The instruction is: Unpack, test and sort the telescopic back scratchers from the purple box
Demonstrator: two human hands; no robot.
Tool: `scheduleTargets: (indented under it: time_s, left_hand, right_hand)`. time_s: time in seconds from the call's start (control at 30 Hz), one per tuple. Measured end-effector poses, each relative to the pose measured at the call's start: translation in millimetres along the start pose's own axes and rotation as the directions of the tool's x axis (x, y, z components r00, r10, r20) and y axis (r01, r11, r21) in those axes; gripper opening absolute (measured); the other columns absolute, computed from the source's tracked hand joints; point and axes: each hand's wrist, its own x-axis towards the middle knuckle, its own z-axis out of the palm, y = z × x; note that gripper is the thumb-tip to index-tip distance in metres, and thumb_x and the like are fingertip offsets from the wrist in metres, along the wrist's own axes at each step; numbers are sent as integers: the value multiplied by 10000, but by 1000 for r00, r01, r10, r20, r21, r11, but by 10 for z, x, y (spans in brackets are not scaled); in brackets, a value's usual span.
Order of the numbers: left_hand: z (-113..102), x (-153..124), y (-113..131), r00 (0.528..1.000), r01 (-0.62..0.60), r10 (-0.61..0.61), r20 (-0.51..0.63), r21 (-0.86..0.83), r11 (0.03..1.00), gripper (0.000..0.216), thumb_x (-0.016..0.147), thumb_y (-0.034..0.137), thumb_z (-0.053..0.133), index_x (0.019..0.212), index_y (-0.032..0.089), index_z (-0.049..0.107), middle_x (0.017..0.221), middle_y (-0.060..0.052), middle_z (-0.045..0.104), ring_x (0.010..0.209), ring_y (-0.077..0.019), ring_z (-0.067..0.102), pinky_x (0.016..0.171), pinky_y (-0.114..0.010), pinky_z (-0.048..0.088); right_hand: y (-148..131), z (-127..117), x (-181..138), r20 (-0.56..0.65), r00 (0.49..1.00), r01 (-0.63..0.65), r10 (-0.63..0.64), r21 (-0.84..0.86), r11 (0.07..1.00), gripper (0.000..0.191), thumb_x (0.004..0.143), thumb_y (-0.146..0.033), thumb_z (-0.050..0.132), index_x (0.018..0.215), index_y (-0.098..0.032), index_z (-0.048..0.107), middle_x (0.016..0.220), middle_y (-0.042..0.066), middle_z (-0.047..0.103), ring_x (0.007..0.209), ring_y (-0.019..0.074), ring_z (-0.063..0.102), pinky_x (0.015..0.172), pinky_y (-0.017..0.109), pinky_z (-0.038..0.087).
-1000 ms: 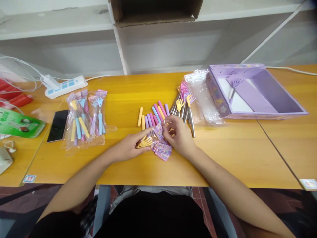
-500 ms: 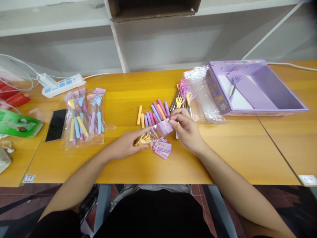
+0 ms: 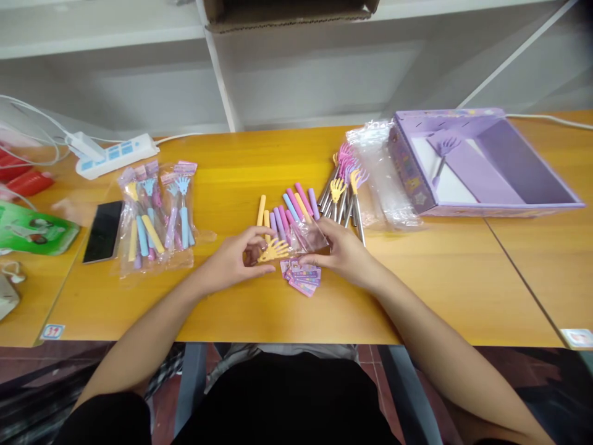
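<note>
My left hand (image 3: 234,259) pinches a yellow hand-shaped back scratcher (image 3: 274,250) by its claw end. My right hand (image 3: 345,252) grips a clear plastic sleeve (image 3: 309,238) that sits over the scratcher's other end. Both hands hover just above the yellow table (image 3: 417,290). Right under them lies a small stack of pink and purple header cards (image 3: 302,277). Behind them lie several loose pastel handle grips (image 3: 290,210) and a bundle of metal-stemmed scratchers (image 3: 343,185).
Packed scratchers in clear bags (image 3: 155,210) lie at the left beside a black phone (image 3: 102,222) and a white power strip (image 3: 115,156). An open purple display box (image 3: 482,164) and empty clear sleeves (image 3: 382,173) sit at the right. A green packet (image 3: 32,230) lies far left.
My right hand came down from lifting a pink header card and now grips the clear sleeve. My left hand lifted the yellow scratcher and moved it toward the sleeve.
</note>
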Motion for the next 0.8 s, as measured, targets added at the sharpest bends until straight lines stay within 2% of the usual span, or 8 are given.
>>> scheduleTargets:
  time_s: [0.23, 0.43, 0.53, 0.6, 0.63, 0.7, 0.73, 0.8]
  left_hand:
    - [54, -12, 10, 997, 3, -3, 81, 6, 1000, 659, 951, 407, 790, 1529, 263, 506, 1113, -41, 746, 969, -211, 692, 885, -333, 534]
    - [68, -11, 68, 995, -28, 21, 94, 71, 997, 580, 978, 402, 754, 1509, 272, 562, 1287, -71, 730, 1010, -212, 693, 908, -338, 526]
    - [59, -11, 78, 995, -29, 22, 96, 71, 997, 583, 971, 433, 758, 1495, 257, 575, 1166, -52, 737, 957, -205, 680, 875, -328, 523]
    - [45, -8, 76, 992, 2, -14, 126, 97, 995, 550, 958, 445, 759, 1446, 240, 608, 1032, -29, 726, 861, -191, 650, 798, -310, 506]
    - [38, -5, 75, 989, 11, -29, 147, 126, 992, 503, 952, 442, 755, 1394, 231, 640, 989, -23, 718, 828, -187, 633, 764, -302, 488]
    - [28, 4, 71, 981, 12, -48, 190, 189, 982, 362, 946, 430, 738, 1232, 210, 706, 916, -16, 694, 774, -175, 597, 712, -289, 441]
    - [26, 9, 68, 975, 7, -51, 217, 199, 980, 304, 944, 423, 730, 1153, 202, 722, 894, -12, 682, 762, -169, 583, 701, -285, 423]
    - [29, 17, 59, 957, 9, -47, 286, 131, 991, 270, 946, 421, 719, 1093, 196, 725, 871, 2, 663, 749, -155, 566, 700, -275, 414]
  right_hand:
    - [-227, -113, 1, -195, 979, -5, 61, 278, 961, 377, 1053, -556, 665, 877, -222, 678, 854, 27, 658, 717, 155, 577, 670, 319, 505]
    - [-218, -91, -61, 159, 987, -80, 36, 275, 958, 521, 892, -545, 869, 1248, -244, 635, 1035, 39, 718, 844, 182, 689, 705, 318, 596]
    - [-242, -22, -76, 75, 996, 32, -46, 168, 985, 337, 997, -511, 762, 1211, -259, 701, 1075, 57, 737, 898, 206, 713, 762, 363, 616]
    - [-268, 3, -86, -131, 989, 76, -62, 107, 991, 276, 1088, -502, 619, 1031, -260, 738, 959, 51, 722, 789, 192, 694, 671, 348, 583]
    - [-282, 0, -90, -314, 947, 103, -66, 103, 989, 334, 1112, -516, 564, 978, -262, 736, 906, 46, 701, 694, 171, 656, 592, 328, 543]
    - [-308, -52, -89, -645, 763, 174, -52, 127, 976, 347, 1110, -538, 567, 967, -271, 736, 837, 27, 651, 512, 119, 522, 450, 296, 426]
    - [-319, -106, -80, -724, 688, 199, -37, 140, 970, 313, 1098, -524, 604, 976, -272, 743, 806, 16, 625, 462, 100, 461, 413, 290, 377]
    - [-335, -258, -45, -784, 620, 250, -33, 157, 955, 242, 1071, -465, 676, 953, -268, 752, 721, -8, 556, 422, 85, 397, 383, 282, 313]
